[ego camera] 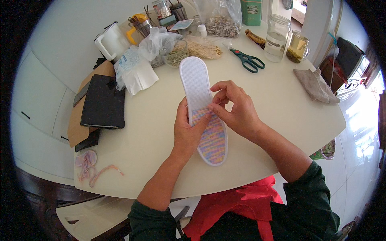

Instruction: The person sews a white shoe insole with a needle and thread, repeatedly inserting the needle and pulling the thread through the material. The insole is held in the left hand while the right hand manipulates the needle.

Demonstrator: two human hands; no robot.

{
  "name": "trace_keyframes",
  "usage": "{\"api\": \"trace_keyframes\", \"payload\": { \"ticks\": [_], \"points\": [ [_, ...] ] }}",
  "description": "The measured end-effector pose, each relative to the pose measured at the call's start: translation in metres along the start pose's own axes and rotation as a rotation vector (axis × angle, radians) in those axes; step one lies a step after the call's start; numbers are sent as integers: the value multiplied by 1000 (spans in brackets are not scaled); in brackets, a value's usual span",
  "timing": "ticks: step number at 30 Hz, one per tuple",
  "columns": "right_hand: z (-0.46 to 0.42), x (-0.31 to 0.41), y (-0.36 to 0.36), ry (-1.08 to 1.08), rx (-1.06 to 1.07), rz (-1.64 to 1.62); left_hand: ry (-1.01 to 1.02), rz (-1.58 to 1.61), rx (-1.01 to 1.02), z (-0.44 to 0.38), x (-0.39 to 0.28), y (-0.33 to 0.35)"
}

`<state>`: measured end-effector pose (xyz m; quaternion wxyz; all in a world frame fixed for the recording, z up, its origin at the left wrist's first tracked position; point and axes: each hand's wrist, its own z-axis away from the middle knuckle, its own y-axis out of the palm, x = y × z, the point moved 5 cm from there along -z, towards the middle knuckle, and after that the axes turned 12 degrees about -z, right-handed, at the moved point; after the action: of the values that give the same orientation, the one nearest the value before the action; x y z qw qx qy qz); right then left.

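A shoe insole (197, 81) with white binding stands tilted over the table in front of me. Its upper part is plain white mesh; the lower part carries multicoloured stitching (214, 141) in pink, yellow, blue and purple. My left hand (190, 128) grips the insole by its left edge, thumb across the stitched face and fingers behind. At the right edge, my right hand (233, 108) has its thumb tip at the border between stitching and bare mesh, with its fingers curled. Any needle or thread in those fingers is too small to make out.
Multicoloured yarn (87, 164) lies at the table's left front. Green-handled scissors (248, 60), a glass jar (276, 37), a glass mug (297, 48) and a cloth (316, 84) sit to the right. A black case (104, 102), white kettle (111, 40) and plastic bags (135, 67) are left.
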<state>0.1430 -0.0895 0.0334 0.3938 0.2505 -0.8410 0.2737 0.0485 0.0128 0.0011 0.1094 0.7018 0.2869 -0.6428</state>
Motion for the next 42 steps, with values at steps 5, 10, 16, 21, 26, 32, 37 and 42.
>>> {"api": "trace_keyframes", "payload": {
  "ticks": [5, 10, 16, 21, 26, 32, 37, 42],
  "points": [
    [-1, 5, -3, 30, -40, -14, 47, -19, -16, 2, -1, -1],
    [-11, -5, -39, 221, -174, -447, 304, -113, -76, 10, -20, -19],
    [-12, 1, -42, 283, 93, -618, 1202, -894, -190, 36, -56, -19],
    [-5, 5, -32, 334, 367, -697, 1191, -951, -218, 35, -60, -9],
    [2, 5, -17, 406, 573, -653, 1223, -952, -145, 37, -59, 1],
    [-3, -8, -22, 353, 243, -751, 961, -824, 108, 31, -50, 4],
    [-12, -67, -77, 564, -354, -1369, 356, 46, 8, 24, -40, -17],
    [-8, -104, -137, 390, -627, -1532, 114, 592, -80, -9, -13, -45]
  ]
}}
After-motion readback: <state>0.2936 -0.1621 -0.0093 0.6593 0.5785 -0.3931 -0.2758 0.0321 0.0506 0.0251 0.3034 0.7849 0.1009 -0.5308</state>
